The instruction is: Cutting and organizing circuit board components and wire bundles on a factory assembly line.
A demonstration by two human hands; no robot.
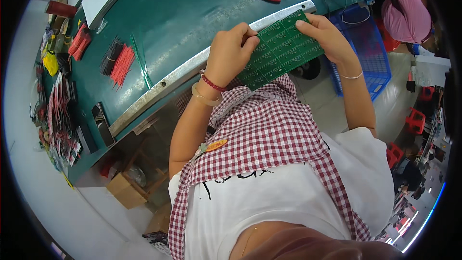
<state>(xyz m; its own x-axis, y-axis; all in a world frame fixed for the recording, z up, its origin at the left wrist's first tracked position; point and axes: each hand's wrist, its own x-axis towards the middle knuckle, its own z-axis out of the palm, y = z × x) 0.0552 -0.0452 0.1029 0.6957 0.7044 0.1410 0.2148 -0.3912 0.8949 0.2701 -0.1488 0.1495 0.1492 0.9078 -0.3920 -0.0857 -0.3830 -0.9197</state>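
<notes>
On the bench (178, 21), black wires (110, 58) lie beside red wires (122, 66). The left hand (230, 50) has its fingers clamped on the upper left of the green circuit board (281, 50), held near the bench's metal edge. The right hand (328, 37) clamps the upper-right corner, thumb on the face. A blue crate (378, 67) is located farther right.

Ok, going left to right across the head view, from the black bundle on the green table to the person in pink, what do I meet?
Black bundle → red bundle → thin green strands → left hand → green circuit board → right hand → blue basket → person in pink.
</notes>
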